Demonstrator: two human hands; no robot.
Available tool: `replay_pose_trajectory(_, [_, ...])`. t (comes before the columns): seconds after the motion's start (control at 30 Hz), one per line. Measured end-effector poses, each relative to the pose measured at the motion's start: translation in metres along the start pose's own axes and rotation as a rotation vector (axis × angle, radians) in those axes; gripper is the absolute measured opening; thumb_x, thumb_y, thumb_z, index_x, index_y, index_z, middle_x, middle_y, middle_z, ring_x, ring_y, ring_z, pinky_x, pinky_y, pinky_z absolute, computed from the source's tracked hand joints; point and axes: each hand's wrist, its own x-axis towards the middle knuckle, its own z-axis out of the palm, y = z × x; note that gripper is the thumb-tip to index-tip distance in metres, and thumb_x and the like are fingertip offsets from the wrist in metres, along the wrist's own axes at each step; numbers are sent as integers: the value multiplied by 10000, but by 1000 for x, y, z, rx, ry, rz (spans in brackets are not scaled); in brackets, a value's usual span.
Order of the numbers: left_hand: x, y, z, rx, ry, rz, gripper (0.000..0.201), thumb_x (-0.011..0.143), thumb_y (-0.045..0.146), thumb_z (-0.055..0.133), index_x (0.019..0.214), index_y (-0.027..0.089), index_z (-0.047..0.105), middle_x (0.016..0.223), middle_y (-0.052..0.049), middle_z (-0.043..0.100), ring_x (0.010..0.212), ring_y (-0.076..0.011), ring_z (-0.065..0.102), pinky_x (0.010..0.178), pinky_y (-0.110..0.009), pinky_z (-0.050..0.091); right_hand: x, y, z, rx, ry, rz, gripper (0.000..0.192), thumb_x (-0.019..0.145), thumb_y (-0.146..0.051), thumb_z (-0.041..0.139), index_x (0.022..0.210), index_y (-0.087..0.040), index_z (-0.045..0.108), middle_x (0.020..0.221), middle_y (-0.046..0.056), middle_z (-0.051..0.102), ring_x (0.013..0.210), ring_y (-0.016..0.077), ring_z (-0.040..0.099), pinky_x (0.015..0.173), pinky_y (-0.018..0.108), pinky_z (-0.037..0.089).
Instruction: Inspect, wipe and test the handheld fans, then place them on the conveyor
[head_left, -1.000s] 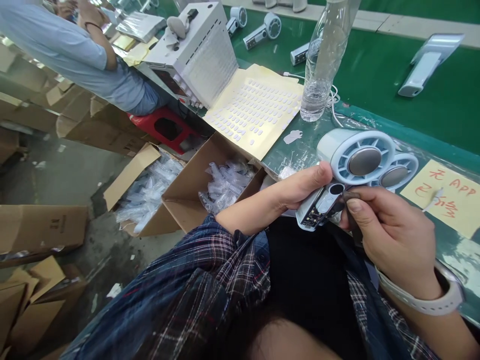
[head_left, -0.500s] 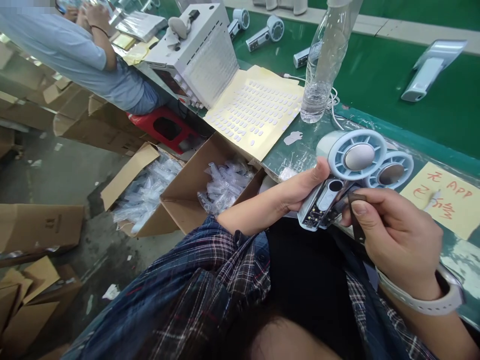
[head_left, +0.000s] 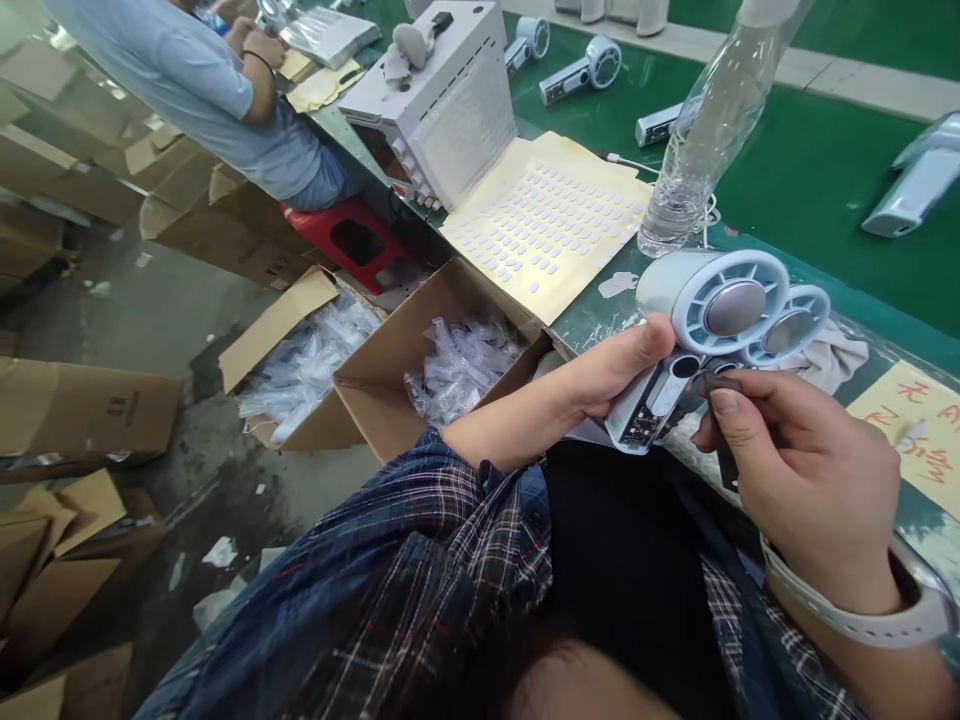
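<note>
My left hand (head_left: 611, 375) grips the handle of a pale blue handheld fan (head_left: 705, 320), whose round head with a silver centre faces up. The handle's open side shows a small circuit board. My right hand (head_left: 795, 480) pinches dark tweezers (head_left: 720, 435), with the tip against the fan's handle. A second fan head (head_left: 791, 325) lies on the table edge just behind the first, touching it.
A yellow sheet of small white stickers (head_left: 547, 225) and a clear plastic bottle (head_left: 694, 160) stand on the green table. Open cardboard boxes of clear bags (head_left: 457, 365) sit on the floor at left. Another person (head_left: 217, 100) sits further along. More fans (head_left: 577, 70) lie on the belt.
The view has shifted so everything sits further right and lower. My hands, the fan and the tweezers keep the same hold, with the fan head tilted slightly.
</note>
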Motion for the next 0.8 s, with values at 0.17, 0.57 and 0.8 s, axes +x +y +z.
replay_pose_trajectory(0.17, [1, -5, 0, 4, -55, 10, 1072, 677, 1141, 601, 1054, 153, 780, 731, -46, 679, 673, -190, 681, 642, -322, 562, -1, -3, 0, 11, -6, 29, 223, 1010, -412, 696, 900, -250, 803, 593, -34, 731, 377, 139, 521, 448, 299, 385])
replay_pose_trajectory(0.57, [-1, 2, 11, 104, -58, -17, 1109, 565, 1168, 639, 1046, 183, 804, 778, -78, 747, 682, -193, 698, 598, -299, 554, -6, 4, -1, 35, 22, -70, 191, 1046, -344, 689, 913, -252, 790, 604, -40, 731, 388, 126, 523, 532, 265, 504])
replay_pose_trajectory(0.8, [-4, 3, 12, 130, -113, 7, 1017, 633, 1154, 615, 869, 177, 765, 695, -70, 707, 567, -154, 603, 496, -285, 476, -10, 4, 1, 37, 60, -132, 167, 1057, -305, 690, 926, -260, 784, 666, -22, 778, 495, 161, 678, 544, 276, 531])
